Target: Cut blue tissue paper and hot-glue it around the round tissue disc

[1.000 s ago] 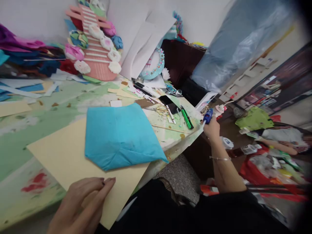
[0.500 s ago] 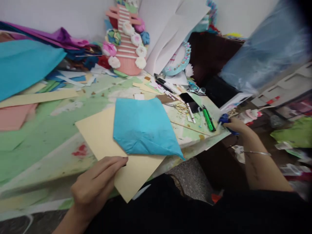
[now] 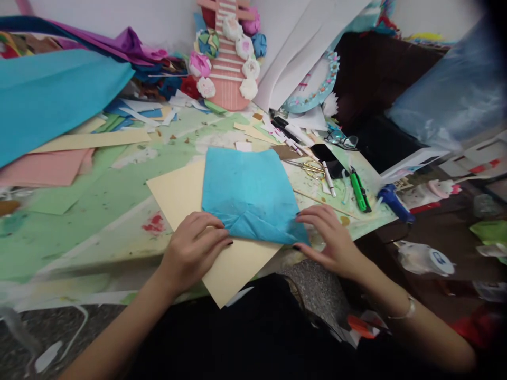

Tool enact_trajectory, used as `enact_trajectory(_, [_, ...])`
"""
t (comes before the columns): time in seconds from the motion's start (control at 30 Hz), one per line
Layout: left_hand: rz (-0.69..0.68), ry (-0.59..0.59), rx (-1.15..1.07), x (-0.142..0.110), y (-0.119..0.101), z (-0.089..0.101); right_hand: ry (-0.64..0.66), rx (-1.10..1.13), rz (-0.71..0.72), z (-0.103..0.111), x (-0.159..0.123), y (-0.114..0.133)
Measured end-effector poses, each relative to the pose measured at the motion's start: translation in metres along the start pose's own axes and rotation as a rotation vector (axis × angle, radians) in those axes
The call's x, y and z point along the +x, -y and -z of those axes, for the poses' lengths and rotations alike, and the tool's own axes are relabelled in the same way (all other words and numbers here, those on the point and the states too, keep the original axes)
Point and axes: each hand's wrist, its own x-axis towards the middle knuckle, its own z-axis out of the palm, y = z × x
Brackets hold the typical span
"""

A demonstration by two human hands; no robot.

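A folded sheet of blue tissue paper (image 3: 249, 195) lies on a cream card (image 3: 178, 192) at the near edge of the paint-stained green table (image 3: 79, 216). My left hand (image 3: 194, 248) rests on the card with bent fingers, its tips touching the blue sheet's lower left fold. My right hand (image 3: 328, 237) lies open, fingers spread, on the sheet's lower right corner. Neither hand holds anything. A blue glue gun (image 3: 392, 202) lies by itself at the table's right edge.
Right of the sheet lie scissors (image 3: 309, 168), a green cutter (image 3: 359, 190), a dark phone (image 3: 328, 158), pens and glasses (image 3: 341, 139). A pink board with paper flowers (image 3: 227, 58) stands at the back. A large blue sheet (image 3: 51, 95) and coloured paper are piled far left.
My right hand let go of the blue glue gun at the table's right edge and came to the blue sheet. My left hand slid up onto the sheet's lower left fold.
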Motion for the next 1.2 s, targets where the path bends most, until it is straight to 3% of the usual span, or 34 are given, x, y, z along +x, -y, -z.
enact_trajectory(0.07, [0.026,0.001,0.009,-0.001,0.002,-0.003,0.084,-0.01,0.001,-0.012,0.017,0.02])
enact_trajectory(0.17, [0.047,0.012,0.017,-0.001,0.004,-0.005,0.193,-0.001,-0.061,-0.019,0.04,0.03])
enact_trajectory(0.4, [0.068,-0.018,-0.044,0.002,0.009,0.0,0.523,0.073,-0.117,-0.011,0.082,0.036])
enact_trajectory(0.6, [-0.077,0.05,0.077,0.002,0.006,0.004,0.647,0.227,-0.188,0.006,0.101,0.034])
enact_trajectory(0.73, [-0.236,-0.025,0.237,0.016,0.006,0.001,0.733,0.379,-0.199,0.029,0.122,0.029])
enact_trajectory(0.83, [-0.307,-0.102,0.272,0.04,0.015,-0.001,0.773,0.486,-0.201,0.055,0.145,0.026])
enact_trajectory(1.03, [-0.181,-0.296,0.042,0.108,0.042,0.011,0.743,0.621,-0.471,0.116,0.201,0.014])
enact_trajectory(1.1, [-0.127,-0.34,-0.011,0.131,0.048,0.024,0.635,0.636,-0.437,0.14,0.218,0.002])
enact_trajectory(1.2, [-0.002,-0.384,-0.112,0.159,0.058,0.048,0.334,0.69,-0.283,0.17,0.231,-0.022])
